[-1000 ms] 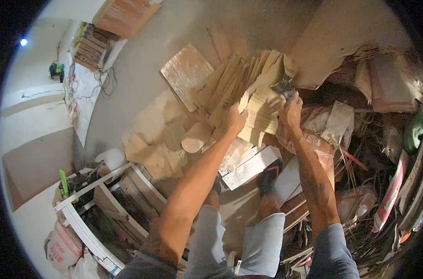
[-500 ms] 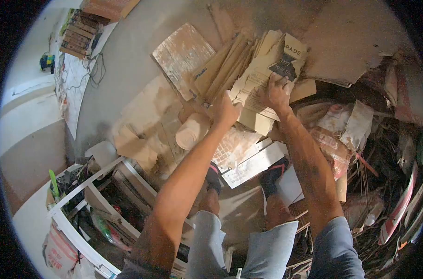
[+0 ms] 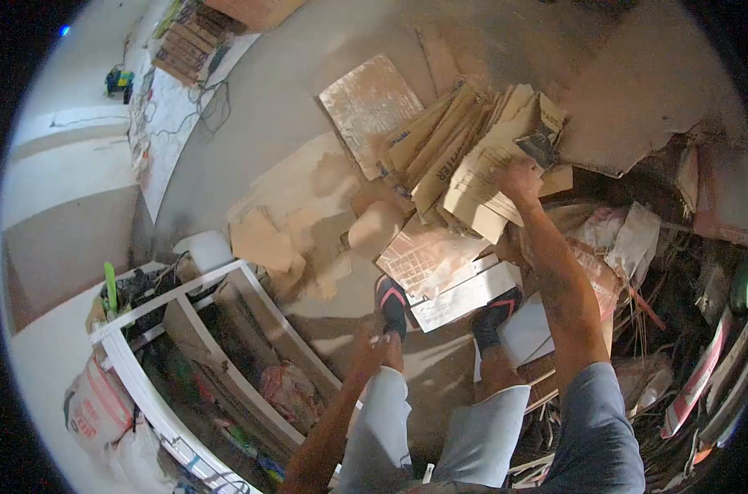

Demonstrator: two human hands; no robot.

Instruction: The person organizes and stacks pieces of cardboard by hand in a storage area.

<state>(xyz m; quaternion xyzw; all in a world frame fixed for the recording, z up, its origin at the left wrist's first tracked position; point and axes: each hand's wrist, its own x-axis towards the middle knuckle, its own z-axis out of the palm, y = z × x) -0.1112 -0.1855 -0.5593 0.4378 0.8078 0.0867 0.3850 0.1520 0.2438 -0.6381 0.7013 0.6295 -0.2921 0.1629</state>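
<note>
My right hand [image 3: 520, 179] grips a torn, flattened cardboard box [image 3: 483, 177] with printed lettering and a dark patch. This box lies on top of a fanned stack of folded cardboard [image 3: 440, 136]. Down by my left shin is my left hand [image 3: 376, 344], dim and blurred, apart from the cardboard; its fingers do not show clearly. Under the stack's near end, a dusty sheet with a grid print [image 3: 427, 257] and a white flat piece [image 3: 464, 295] lie between my feet.
A white frame with slats [image 3: 185, 309] stands at the left, with bags and scraps inside. Right of me is a heap of sticks and debris [image 3: 637, 329]. A dusty board [image 3: 370, 107] lies beyond the stack. A paint-like tub [image 3: 376, 229] sits nearby.
My left hand has let go of the cardboard and moved back to my left shin. My right hand stays on the cardboard, which has folded over somewhat. The view has shifted.
</note>
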